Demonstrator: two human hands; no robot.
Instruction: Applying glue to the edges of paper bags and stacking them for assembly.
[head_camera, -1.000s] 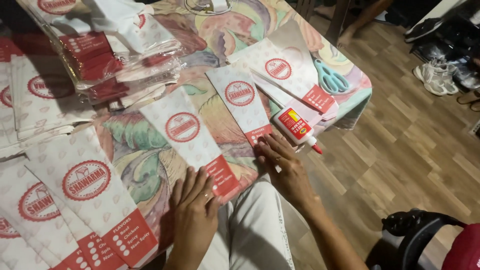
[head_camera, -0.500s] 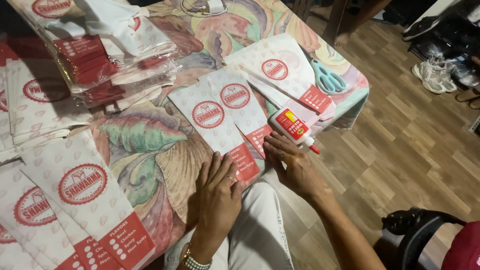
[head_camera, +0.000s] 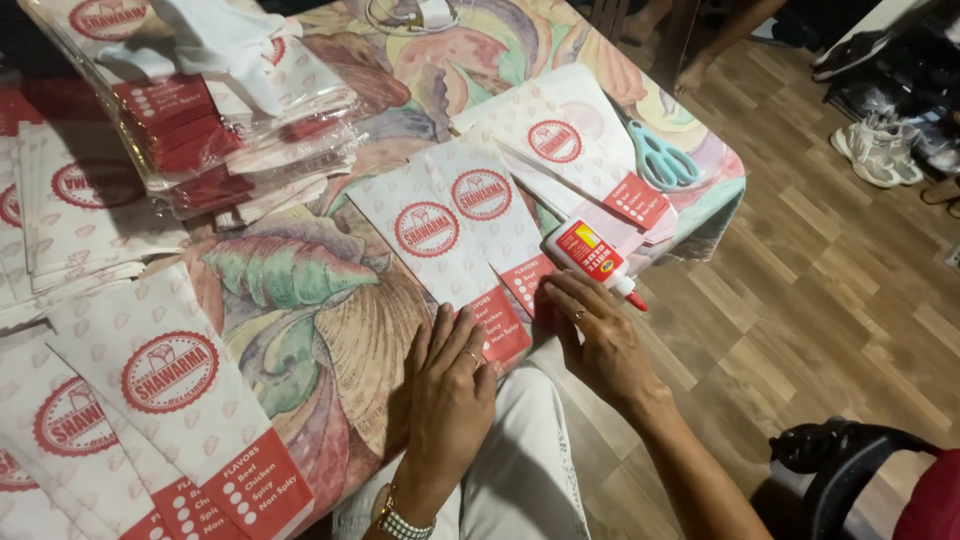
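I see my left hand (head_camera: 450, 385) pressing flat, fingers spread, on a white-and-red printed paper sleeve (head_camera: 440, 255) at the table edge; my right hand (head_camera: 598, 335), open, rests beside the red-labelled white glue bottle (head_camera: 592, 258).

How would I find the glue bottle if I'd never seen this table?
Start at the table with the flowery cloth and go to its near edge, by the person's right hand. Just above that hand's fingers lies the glue bottle. It is the only bottle among flat paper bags: white, with a red label and red tip.
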